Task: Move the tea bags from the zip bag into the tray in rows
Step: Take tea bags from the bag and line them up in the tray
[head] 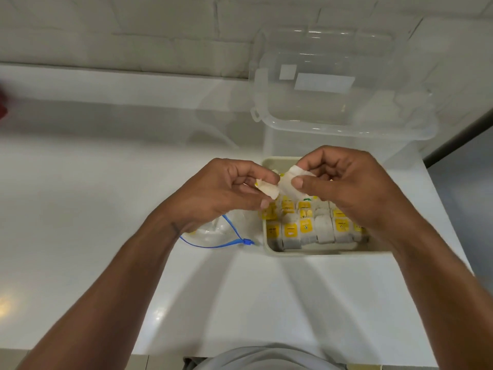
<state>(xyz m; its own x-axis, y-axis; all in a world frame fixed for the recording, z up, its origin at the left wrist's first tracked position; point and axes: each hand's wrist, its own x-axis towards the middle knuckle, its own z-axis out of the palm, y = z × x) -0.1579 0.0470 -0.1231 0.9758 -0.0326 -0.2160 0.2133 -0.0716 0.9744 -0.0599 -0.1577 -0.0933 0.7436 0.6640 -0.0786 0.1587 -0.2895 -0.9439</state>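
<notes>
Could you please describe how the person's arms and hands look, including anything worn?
The left hand and right hand are bare: no gloves, rings or watch, and no sleeves in view. A small dark mark crosses the left wrist.

Yellow tea-bag tags (306, 226): print too blurred

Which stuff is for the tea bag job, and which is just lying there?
For the job: tea bags, tray, zip bag, left hand, right hand.
Just lying about: clear box, red thing.
</notes>
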